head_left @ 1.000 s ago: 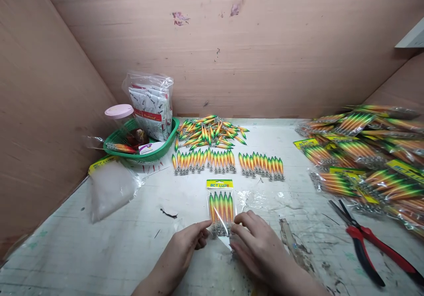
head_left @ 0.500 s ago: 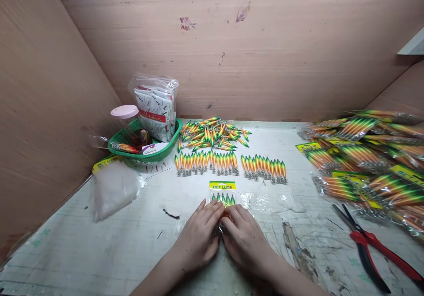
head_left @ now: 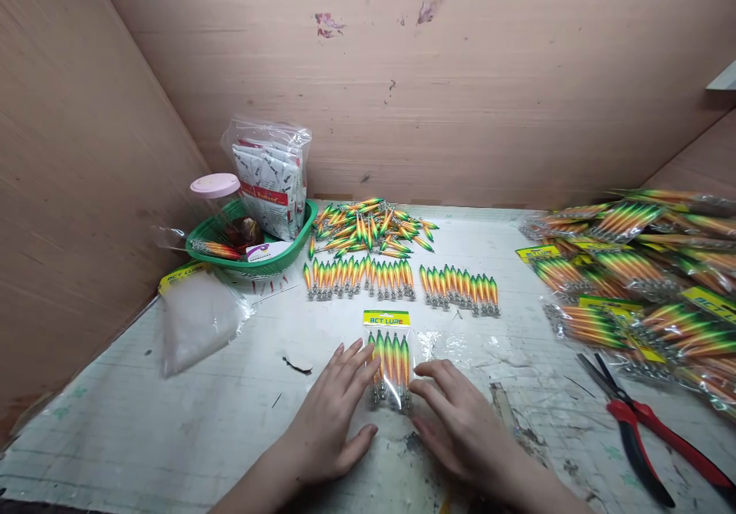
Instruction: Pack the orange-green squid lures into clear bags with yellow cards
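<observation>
A clear packet of fishing lures point(head_left: 392, 364) lies flat in front of me, its yellow-green header card point(head_left: 386, 318) reading BCT LURE at the far end. Several green-to-orange lures sit side by side inside, hooks toward me. My left hand point(head_left: 336, 406) is open at the packet's left edge, fingers spread, fingertips at or over its side. On the right edge, my right hand point(head_left: 457, 414) is open too, fingers loosely bent and apart. Neither hand grips anything. Beyond the packet stand two rows of loose lures point(head_left: 460, 288), with a heap of lures point(head_left: 368, 230) behind them.
At left, a green basket point(head_left: 270, 266) holds a bag of packets point(head_left: 267, 184) and a pink-lidded jar point(head_left: 215, 186). Empty clear bags point(head_left: 201, 322) lie before it. Filled lure packets point(head_left: 626, 268) pile up at right, near red-handled pliers point(head_left: 621, 406).
My hands have come apart, left hand to the left and right hand to the right, uncovering the packet between them. The view has shifted slightly.
</observation>
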Demonstrator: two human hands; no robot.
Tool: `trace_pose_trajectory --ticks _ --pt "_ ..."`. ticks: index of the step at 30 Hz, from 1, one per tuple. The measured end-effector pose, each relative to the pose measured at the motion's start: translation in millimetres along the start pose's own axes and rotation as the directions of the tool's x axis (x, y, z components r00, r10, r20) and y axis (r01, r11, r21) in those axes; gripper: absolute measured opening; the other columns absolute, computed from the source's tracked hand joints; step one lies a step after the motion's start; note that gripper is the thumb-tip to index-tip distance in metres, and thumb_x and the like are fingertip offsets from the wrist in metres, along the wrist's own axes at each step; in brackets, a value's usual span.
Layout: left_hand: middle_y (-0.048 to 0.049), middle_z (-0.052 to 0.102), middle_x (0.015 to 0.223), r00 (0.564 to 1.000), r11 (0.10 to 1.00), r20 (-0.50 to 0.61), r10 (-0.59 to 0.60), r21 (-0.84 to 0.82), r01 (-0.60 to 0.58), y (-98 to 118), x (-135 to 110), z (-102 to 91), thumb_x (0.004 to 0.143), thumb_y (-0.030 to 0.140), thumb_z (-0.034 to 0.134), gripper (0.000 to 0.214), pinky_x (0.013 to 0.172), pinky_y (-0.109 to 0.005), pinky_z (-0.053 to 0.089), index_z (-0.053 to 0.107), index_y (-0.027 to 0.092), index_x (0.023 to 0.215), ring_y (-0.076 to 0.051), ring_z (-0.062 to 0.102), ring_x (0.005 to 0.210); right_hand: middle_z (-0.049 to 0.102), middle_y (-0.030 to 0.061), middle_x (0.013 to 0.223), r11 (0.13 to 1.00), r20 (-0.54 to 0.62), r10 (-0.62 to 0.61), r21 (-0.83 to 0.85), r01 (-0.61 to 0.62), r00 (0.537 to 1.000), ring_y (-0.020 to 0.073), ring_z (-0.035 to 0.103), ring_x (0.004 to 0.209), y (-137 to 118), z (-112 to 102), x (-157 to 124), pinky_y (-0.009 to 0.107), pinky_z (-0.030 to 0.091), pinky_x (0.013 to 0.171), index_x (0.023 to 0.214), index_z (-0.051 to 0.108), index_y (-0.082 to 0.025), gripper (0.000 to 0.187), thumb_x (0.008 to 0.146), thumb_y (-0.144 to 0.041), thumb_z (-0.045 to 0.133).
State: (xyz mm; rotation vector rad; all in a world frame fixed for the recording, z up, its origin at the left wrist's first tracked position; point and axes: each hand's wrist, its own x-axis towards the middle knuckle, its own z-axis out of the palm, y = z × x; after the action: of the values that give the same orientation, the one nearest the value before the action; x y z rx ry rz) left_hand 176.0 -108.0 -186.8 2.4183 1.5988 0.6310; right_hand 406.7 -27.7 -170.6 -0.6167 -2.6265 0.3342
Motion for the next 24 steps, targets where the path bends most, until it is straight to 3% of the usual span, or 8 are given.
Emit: trace_pose_trajectory --ticks 3,8,13,20,24 --pt "-0.0112 0.032 0.146 0.998 0.999 0.050 0.026 -0.026 -0.025 0.1 16.2 6.0 0.073 0.019 0.050 0.074 0.113 -0.051 0.021 0.023 0.013 0.142 -0.026 0.018 0.139 0.050 0.0139 0.108 1.000 -0.033 -0.021 -0.015 0.021 0.999 0.0246 0.043 0.101 -10.1 24.5 16.9 0.040 0.045 0.084 0.110 0.048 -0.013 0.034 0.076 -0.011 0.047" --pt "-0.0120 0.037 0.143 0.998 0.999 0.060 0.032 -0.040 -0.029 -6.7 23.3 9.8 0.070 0.015 0.047 0.068 0.113 -0.049 0.023 0.037 0.011 0.137 -0.026 0.023 0.138 0.051 0.0126 0.097 0.999 -0.086 -0.020 -0.045 0.017 0.996 0.0234 0.040 0.090 -17.2 47.5 33.2 0.039 0.044 0.077 0.098 0.051 -0.011 0.028 0.070 -0.010 0.046" --pt "-0.0116 0.040 0.141 0.999 0.999 0.034 0.041 -0.021 -0.040 -8.5 21.1 15.1 0.066 0.013 0.046 0.069 0.113 -0.048 0.024 0.040 0.010 0.135 -0.025 0.026 0.137 0.050 0.0120 0.099 0.999 -0.122 0.015 -0.029 -0.018 0.992 0.0229 0.038 0.091 -17.6 51.3 29.8 0.040 0.042 0.080 0.099 0.050 -0.011 0.035 0.065 -0.008 0.046" --pt "-0.0102 0.041 0.140 0.999 0.999 0.011 0.043 -0.026 -0.043 -8.9 20.2 17.9 0.066 0.012 0.046 0.070 0.114 -0.046 0.024 0.038 0.011 0.136 -0.022 0.029 0.136 0.050 0.0119 0.103 1.000 -0.126 0.029 0.015 -0.027 0.992 0.0230 0.039 0.092 -17.3 51.4 29.3 0.040 0.041 0.079 0.100 0.049 -0.012 0.027 0.074 -0.007 0.044" --pt "-0.0125 0.042 0.139 0.998 0.998 0.016 0.052 -0.021 -0.052 -8.1 21.2 15.8 0.065 0.011 0.046 0.072 0.113 -0.047 0.024 0.038 0.010 0.136 -0.023 0.031 0.135 0.049 0.0115 0.105 0.996 -0.122 0.081 0.049 -0.076 0.989 0.0237 0.038 0.095 -19.0 51.4 28.9 0.041 0.041 0.082 0.099 0.050 -0.013 0.029 0.070 -0.008 0.046"
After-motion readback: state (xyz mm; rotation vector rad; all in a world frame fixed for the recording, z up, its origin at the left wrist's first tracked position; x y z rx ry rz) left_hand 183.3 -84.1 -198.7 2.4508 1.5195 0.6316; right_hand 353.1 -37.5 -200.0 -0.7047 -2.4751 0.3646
